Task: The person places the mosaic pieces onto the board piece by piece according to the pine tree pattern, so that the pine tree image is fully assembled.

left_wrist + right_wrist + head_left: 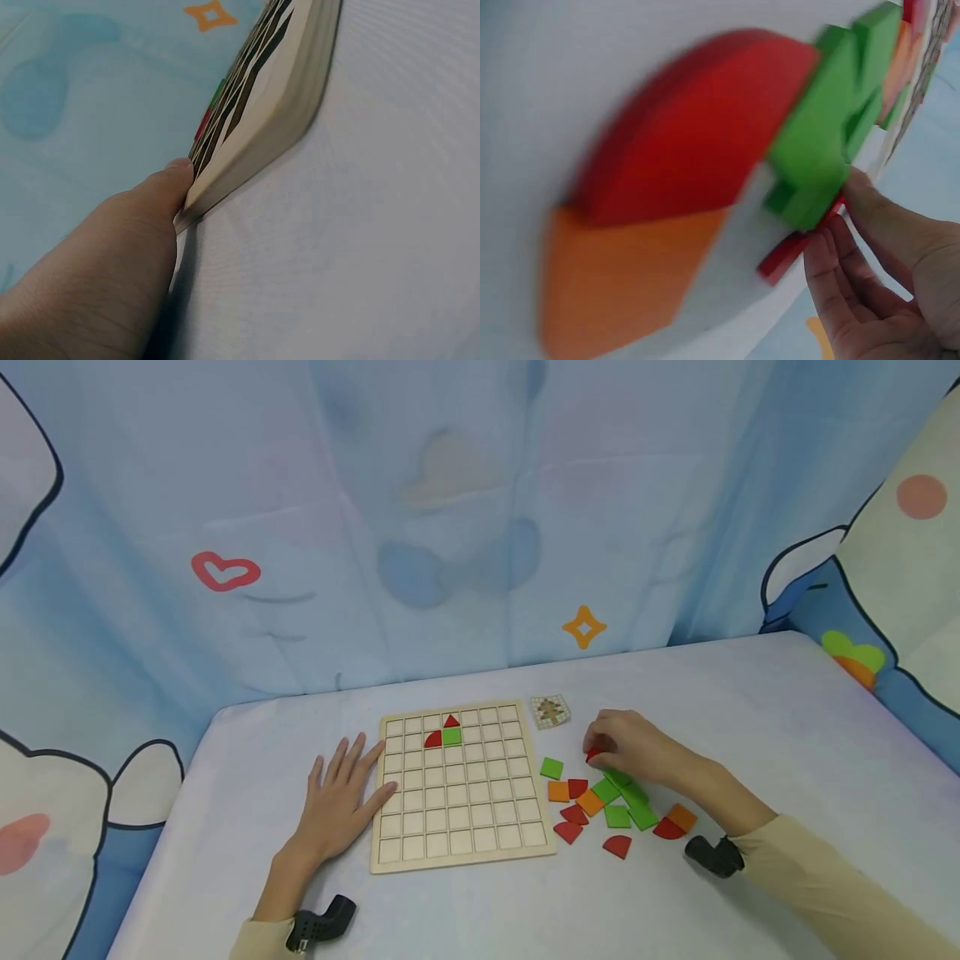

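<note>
My left hand lies with its fingers spread at the left edge of a wooden grid board, thumb and fingertips on its rim. Three pieces sit in the upper part of the grid: a red triangle, a red quarter-circle and a green square. Right of the board, my right hand pinches a red piece between thumb and fingers; its full outline is hidden. Right beside those fingertips in the right wrist view are stacked green squares.
Loose pieces lie right of the board, among them an orange square, several red quarter-circles and a green square. A small patterned card is by the board's top right corner. A blue printed curtain hangs behind the table.
</note>
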